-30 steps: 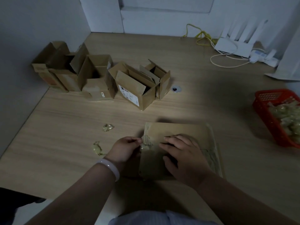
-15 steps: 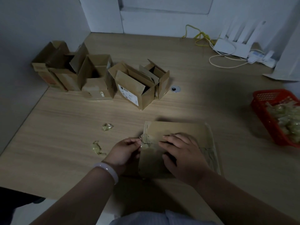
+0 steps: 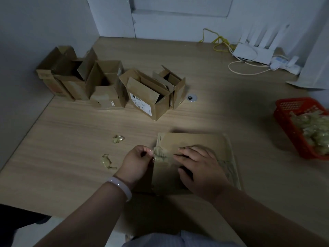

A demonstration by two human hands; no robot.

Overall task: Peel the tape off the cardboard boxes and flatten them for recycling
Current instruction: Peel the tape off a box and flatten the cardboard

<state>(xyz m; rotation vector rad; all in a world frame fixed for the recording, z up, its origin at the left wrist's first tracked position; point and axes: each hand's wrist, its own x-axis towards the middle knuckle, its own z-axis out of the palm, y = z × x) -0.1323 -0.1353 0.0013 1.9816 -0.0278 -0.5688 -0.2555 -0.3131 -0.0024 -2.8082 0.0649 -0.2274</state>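
Note:
A flattened cardboard box (image 3: 194,141) lies on the wooden table in front of me. My left hand (image 3: 136,162) pinches a crumpled strip of clear tape (image 3: 159,153) at the box's left edge, partly lifted off the cardboard. My right hand (image 3: 201,169) lies flat on the box, fingers spread and pointing left toward the tape, pressing the cardboard down. Several open cardboard boxes (image 3: 151,95) stand in a row at the back left.
Two wads of peeled tape (image 3: 117,139) (image 3: 106,161) lie left of my hands. A red basket (image 3: 292,122) full of tape scraps sits at the right edge. A white router (image 3: 252,52) with cables is at the back right, and a grommet hole (image 3: 192,98) beside the boxes.
My left hand has drawn the tape strip slightly leftward off the box edge. My right hand stays pressed on the cardboard.

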